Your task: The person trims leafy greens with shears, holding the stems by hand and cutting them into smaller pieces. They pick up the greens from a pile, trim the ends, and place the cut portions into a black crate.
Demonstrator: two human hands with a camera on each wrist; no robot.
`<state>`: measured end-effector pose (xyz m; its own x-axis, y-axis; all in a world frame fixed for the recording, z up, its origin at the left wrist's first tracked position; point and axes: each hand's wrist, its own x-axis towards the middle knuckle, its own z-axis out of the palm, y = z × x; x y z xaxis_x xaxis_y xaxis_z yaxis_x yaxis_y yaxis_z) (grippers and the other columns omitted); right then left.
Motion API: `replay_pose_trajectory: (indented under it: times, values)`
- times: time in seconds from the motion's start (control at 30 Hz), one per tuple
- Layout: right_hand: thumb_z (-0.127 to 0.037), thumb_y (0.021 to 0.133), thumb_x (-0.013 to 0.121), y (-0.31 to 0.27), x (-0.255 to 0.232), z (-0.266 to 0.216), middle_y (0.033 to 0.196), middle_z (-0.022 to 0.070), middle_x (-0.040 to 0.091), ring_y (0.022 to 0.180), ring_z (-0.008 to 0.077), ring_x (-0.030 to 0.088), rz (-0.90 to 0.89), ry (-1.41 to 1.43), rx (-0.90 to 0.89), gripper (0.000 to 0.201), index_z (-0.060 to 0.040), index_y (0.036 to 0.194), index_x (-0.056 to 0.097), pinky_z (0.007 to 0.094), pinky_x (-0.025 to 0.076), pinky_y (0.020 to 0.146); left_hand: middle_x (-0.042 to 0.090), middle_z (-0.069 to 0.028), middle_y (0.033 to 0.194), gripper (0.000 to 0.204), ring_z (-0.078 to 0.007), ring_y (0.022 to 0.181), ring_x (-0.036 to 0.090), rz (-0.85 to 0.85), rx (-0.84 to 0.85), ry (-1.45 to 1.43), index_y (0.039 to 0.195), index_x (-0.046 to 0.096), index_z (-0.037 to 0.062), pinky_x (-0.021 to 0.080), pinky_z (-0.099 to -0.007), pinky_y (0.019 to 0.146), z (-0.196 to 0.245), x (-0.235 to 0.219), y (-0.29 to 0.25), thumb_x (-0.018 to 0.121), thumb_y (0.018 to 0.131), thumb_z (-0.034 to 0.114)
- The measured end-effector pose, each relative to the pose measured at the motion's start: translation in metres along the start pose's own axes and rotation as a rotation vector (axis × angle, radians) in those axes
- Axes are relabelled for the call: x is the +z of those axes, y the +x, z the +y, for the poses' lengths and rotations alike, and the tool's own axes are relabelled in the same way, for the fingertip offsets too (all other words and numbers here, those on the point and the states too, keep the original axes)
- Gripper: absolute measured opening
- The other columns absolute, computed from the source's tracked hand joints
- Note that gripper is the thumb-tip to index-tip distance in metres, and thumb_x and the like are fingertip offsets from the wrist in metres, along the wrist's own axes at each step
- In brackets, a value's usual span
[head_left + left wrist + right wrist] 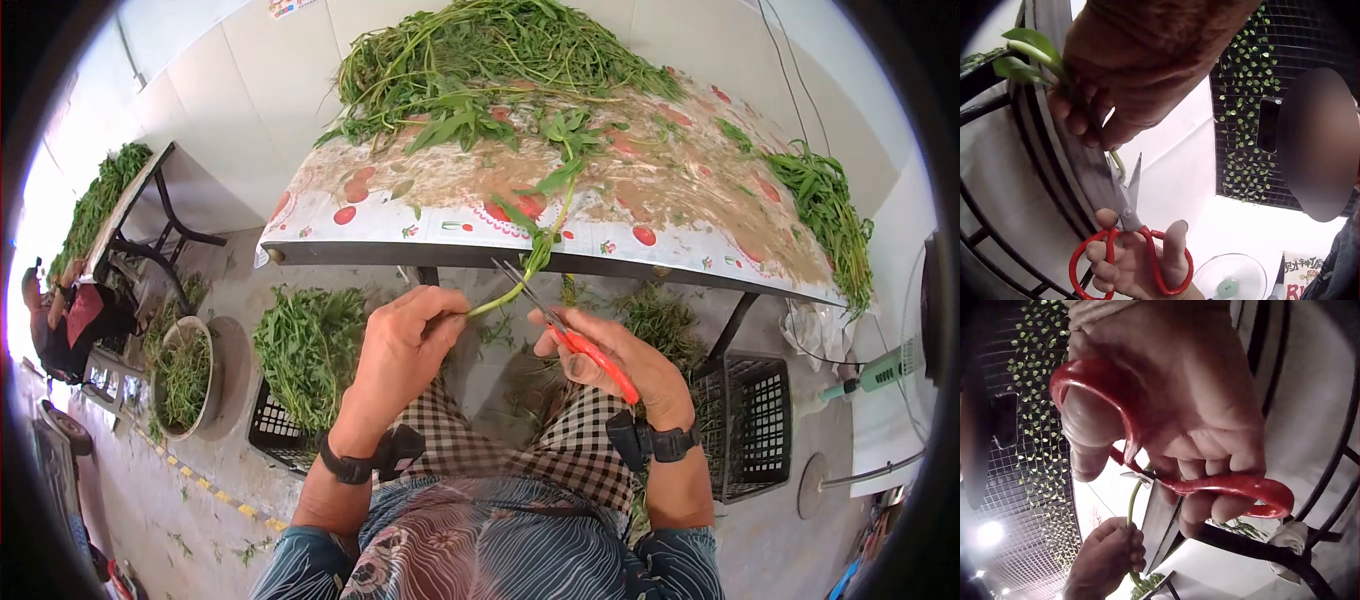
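My left hand (405, 340) pinches the lower end of a long green leafy stalk (548, 240), whose leafy top lies over the table edge onto the cloth. With my right hand (640, 370) I hold red-handled scissors (600, 362), thumb through one loop and fingers through the other. Their blades are spread, with the stalk passing at them just beyond my left fingertips. The left wrist view shows the spread scissors (1127, 212) close below my left hand (1141, 69). From the right wrist, the stem (1130, 509) runs from the blades to my left hand (1100, 562).
A large heap of greens (500, 60) covers the back of the table (460, 222); a bunch (825, 205) hangs over its right end. Below are a crate of greens (310, 350), a black crate (745, 425) and a basin (213, 375). Another person (75, 310) sits far left.
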<state>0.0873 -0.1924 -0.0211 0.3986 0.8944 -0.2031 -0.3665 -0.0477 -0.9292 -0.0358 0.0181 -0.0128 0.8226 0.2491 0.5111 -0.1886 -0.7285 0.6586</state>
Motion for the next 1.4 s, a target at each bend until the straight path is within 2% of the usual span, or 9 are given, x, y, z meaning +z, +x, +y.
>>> replay_pose_trajectory:
  times: [0.13, 0.23, 0.43, 0.5, 0.6, 0.83, 0.93, 1.03, 1.4]
  values:
    - [-0.013, 0.093, 0.043, 0.004, -0.007, 0.001, 0.084, -0.0018, 0.054, 0.073, 0.0058, 0.050, -0.018, -0.224, -0.053, 0.036, 0.0008, 0.126, 0.043, 0.0172, 0.041, 0.063, 0.059, -0.0088, 0.072, 0.013, -0.0182, 0.064, 0.058, -0.008, -0.012, 0.002, 0.085, 0.059, 0.0011, 0.045, -0.0273, 0.059, 0.001, -0.001, 0.001, 0.059, 0.072, -0.003]
    - [-0.042, 0.083, 0.061, 0.009, -0.012, 0.008, 0.082, 0.0008, 0.056, 0.071, 0.0053, 0.049, -0.010, -0.401, -0.229, 0.060, 0.0018, 0.121, 0.047, 0.0184, 0.040, 0.063, 0.060, -0.0089, 0.072, 0.013, -0.0177, 0.065, 0.058, -0.010, -0.017, -0.006, 0.085, 0.059, 0.0007, 0.045, -0.0272, 0.060, 0.000, 0.000, 0.001, 0.059, 0.073, -0.002]
    - [-0.030, 0.091, 0.050, -0.003, -0.017, 0.001, 0.076, 0.0026, 0.058, 0.062, 0.0072, 0.050, 0.006, -0.657, -0.202, 0.040, 0.0018, 0.115, 0.051, 0.0204, 0.041, 0.057, 0.062, -0.0105, 0.080, 0.013, -0.0184, 0.074, 0.060, -0.178, 0.056, 0.018, 0.088, 0.059, 0.0000, 0.047, -0.0292, 0.066, -0.011, 0.009, 0.000, 0.058, 0.075, -0.001]
    - [-0.020, 0.087, 0.053, -0.015, -0.027, 0.001, 0.079, 0.0026, 0.058, 0.067, 0.0079, 0.051, 0.030, -0.324, 0.006, 0.035, 0.0031, 0.114, 0.051, 0.0206, 0.042, 0.062, 0.062, -0.0110, 0.083, 0.013, -0.0191, 0.077, 0.061, -0.246, 0.220, 0.094, 0.088, 0.060, 0.0000, 0.048, -0.0297, 0.069, -0.014, 0.012, 0.000, 0.057, 0.076, -0.001]
    - [-0.021, 0.085, 0.055, -0.037, -0.040, 0.013, 0.082, 0.0041, 0.060, 0.069, 0.0089, 0.052, 0.072, -0.285, 0.015, 0.038, 0.0030, 0.114, 0.050, 0.0214, 0.043, 0.066, 0.063, -0.0118, 0.085, 0.014, -0.0209, 0.079, 0.062, -0.117, 0.029, -0.011, 0.090, 0.060, 0.0001, 0.048, -0.0291, 0.071, 0.001, 0.003, 0.012, 0.057, 0.076, 0.000]
    - [-0.044, 0.071, 0.070, -0.069, -0.047, 0.038, 0.087, 0.0081, 0.061, 0.075, 0.0121, 0.055, 0.267, -0.174, -0.159, 0.070, 0.0028, 0.117, 0.047, 0.0219, 0.043, 0.066, 0.059, -0.0103, 0.076, 0.021, -0.0176, 0.063, 0.054, 0.163, 0.542, 0.377, 0.096, 0.058, 0.0012, 0.044, -0.0296, 0.056, 0.014, 0.033, 0.093, 0.056, 0.084, 0.018]
    - [-0.063, 0.063, 0.069, -0.075, -0.040, 0.041, 0.085, 0.0085, 0.061, 0.072, 0.0133, 0.055, 0.339, -0.249, -0.206, 0.090, 0.0061, 0.115, 0.046, 0.0240, 0.043, 0.065, 0.060, -0.0218, 0.083, 0.030, -0.0327, 0.079, 0.058, -0.189, 0.145, 0.393, 0.082, 0.058, 0.0015, 0.043, -0.0410, 0.073, 0.016, 0.044, 0.109, 0.064, 0.076, 0.030]
    - [-0.064, 0.062, 0.068, -0.077, -0.047, 0.048, 0.085, 0.0088, 0.061, 0.073, 0.0137, 0.055, 0.312, -0.269, -0.135, 0.091, 0.0066, 0.115, 0.045, 0.0249, 0.043, 0.066, 0.059, -0.0190, 0.068, 0.025, -0.0334, 0.064, 0.057, -0.108, 0.238, 0.311, 0.072, 0.055, -0.0032, 0.045, -0.0409, 0.060, 0.008, 0.051, 0.116, 0.058, 0.079, 0.020]
    - [-0.054, 0.065, 0.072, -0.074, -0.057, 0.072, 0.084, 0.0085, 0.061, 0.074, 0.0131, 0.055, 0.358, -0.098, -0.125, 0.084, 0.0059, 0.117, 0.046, 0.0222, 0.041, 0.059, 0.052, -0.0047, 0.062, 0.013, -0.0095, 0.048, 0.047, 0.031, -0.033, -0.479, 0.082, 0.051, -0.0015, 0.038, -0.0233, 0.043, -0.013, 0.043, 0.129, 0.043, 0.089, 0.007]
